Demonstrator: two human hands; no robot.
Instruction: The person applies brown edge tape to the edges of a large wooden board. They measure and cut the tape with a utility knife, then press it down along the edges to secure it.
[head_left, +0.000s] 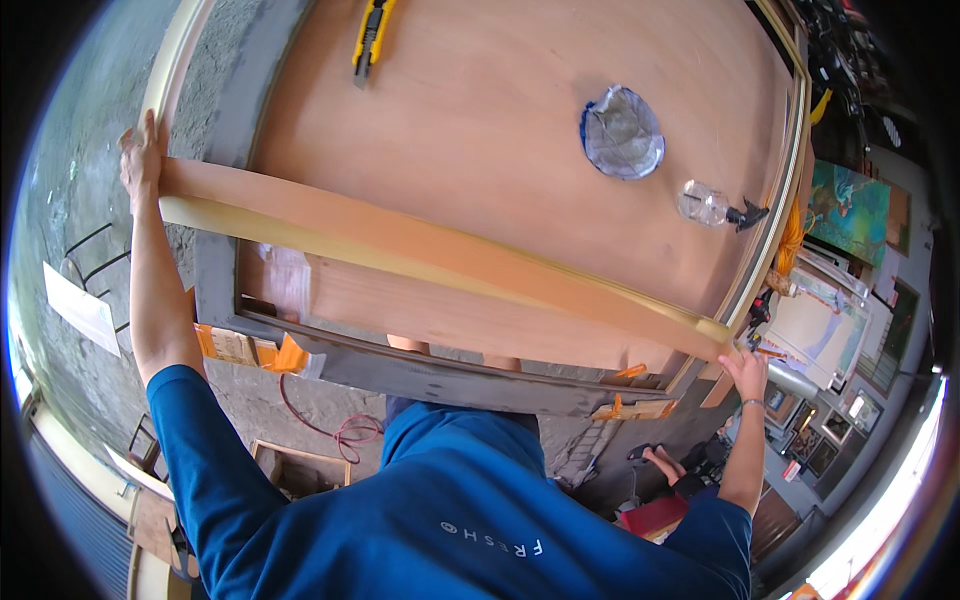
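Note:
A large picture frame with pale gold moulding (435, 266) spans the grey-edged work table in front of me. Its near rail shows a flat brown wooden face and runs slantwise from one hand to the other. My left hand (142, 161) grips the near left corner, thumb pointing away from me. At the near right corner, my right hand (745, 371) holds the rail's end, with part of its fingers hidden. Inside the frame's outline, on a plywood sheet (480, 150), lie a yellow and black utility knife (369, 37), a round blue-edged cloth item (622, 133) and a clear spray bottle (705, 204).
The grey table edge (420, 382) is close to my waist, with orange tape (289, 354) on it. A red hose or cord (356, 435) lies on the concrete floor. Pictures, including a green-blue painting (851, 210), stand at right. Another person's legs (666, 461) show lower right.

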